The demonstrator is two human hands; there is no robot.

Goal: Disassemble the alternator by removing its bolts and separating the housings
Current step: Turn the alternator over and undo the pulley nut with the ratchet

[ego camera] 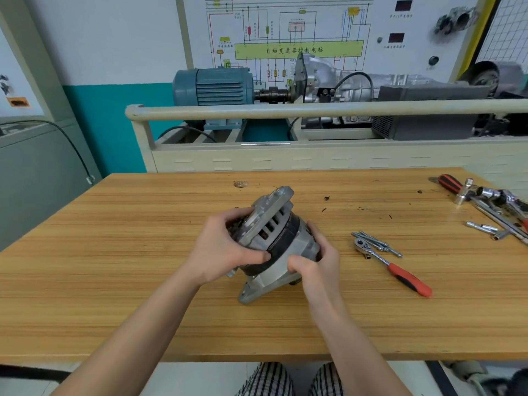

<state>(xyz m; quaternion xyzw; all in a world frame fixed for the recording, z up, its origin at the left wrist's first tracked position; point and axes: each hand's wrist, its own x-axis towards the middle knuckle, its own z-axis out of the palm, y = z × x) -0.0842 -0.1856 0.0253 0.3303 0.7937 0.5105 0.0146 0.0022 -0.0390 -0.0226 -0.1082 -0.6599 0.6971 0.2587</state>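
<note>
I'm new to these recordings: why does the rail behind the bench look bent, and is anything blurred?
Head view: the wide-angle lens bows the rail and the table edges; the wall panel and far right corner look soft and smeared; the alternator and both hands are sharp, under even light with faint shadows.

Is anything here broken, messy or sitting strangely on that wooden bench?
Nothing looks broken. The alternator sits tilted because both hands grip it, left hand and right hand. Loose long bolts lie beside the ratchet, and small dark crumbs dot the table.
</note>
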